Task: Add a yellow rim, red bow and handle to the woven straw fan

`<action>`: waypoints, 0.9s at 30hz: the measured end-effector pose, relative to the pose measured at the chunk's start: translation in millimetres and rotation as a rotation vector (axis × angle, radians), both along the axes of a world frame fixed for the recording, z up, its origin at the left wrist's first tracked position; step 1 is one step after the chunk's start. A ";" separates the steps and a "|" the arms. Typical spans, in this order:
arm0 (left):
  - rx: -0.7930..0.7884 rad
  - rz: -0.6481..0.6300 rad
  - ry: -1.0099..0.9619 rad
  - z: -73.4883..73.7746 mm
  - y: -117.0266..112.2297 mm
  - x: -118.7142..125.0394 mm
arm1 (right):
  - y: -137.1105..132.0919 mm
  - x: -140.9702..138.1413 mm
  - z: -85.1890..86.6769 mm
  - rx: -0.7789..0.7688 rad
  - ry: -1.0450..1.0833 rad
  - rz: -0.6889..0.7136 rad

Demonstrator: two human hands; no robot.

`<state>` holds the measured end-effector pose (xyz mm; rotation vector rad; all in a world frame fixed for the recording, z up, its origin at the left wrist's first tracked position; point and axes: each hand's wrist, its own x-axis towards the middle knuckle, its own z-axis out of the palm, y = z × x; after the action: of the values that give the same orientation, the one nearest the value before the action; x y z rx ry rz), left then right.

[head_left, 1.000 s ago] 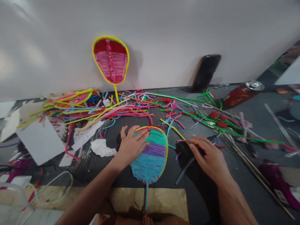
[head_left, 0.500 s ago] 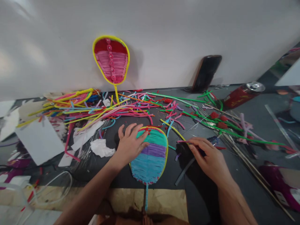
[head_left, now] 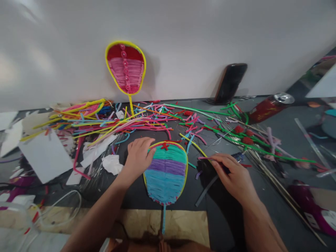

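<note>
A hand fan [head_left: 165, 178] covered in teal, purple and blue pipe cleaners, with a yellow rim and a blue handle, lies in front of me. A small red star-shaped piece [head_left: 165, 146] sits at its top. My left hand [head_left: 138, 158] is at the fan's upper left rim, its fingers drawn together and the thumb over the edge. My right hand [head_left: 232, 175], to the fan's right, pinches a short pink pipe cleaner [head_left: 203, 158] between thumb and fingers. Close by are a yellow pipe cleaner [head_left: 196, 145] and a dark grey strip [head_left: 206, 191].
A pink and red fan [head_left: 126, 68] leans on the white wall behind loose pipe cleaners [head_left: 147, 122]. A phone [head_left: 231, 83] and a red can [head_left: 270, 109] stand at the back right. Crumpled tissue [head_left: 112, 164] and white card [head_left: 46, 155] lie left.
My left hand has slid left from the fan's top to its rim, its spread fingers drawing together and uncovering the red star. My right hand has barely moved.
</note>
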<state>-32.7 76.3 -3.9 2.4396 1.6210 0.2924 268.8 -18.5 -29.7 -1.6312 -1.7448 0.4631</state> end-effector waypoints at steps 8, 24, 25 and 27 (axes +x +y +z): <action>-0.292 -0.016 -0.138 -6.8 15.0 -4.9 | 2.4 -14.1 1.3 0.033 0.009 -0.006; -0.901 -0.113 -0.882 28.1 -3.1 -13.7 | 30.1 -78.6 37.2 -0.279 0.327 0.212; -0.939 -0.126 -0.905 31.2 -4.3 -14.2 | 30.2 -82.6 40.1 -0.306 0.363 0.226; -0.990 -0.152 -0.922 37.7 -6.3 -14.4 | 28.6 -89.9 45.5 -0.318 0.402 0.227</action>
<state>-47.1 70.0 33.8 1.3217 0.8283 0.3803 178.9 10.1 15.8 -1.4212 -1.6074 1.1425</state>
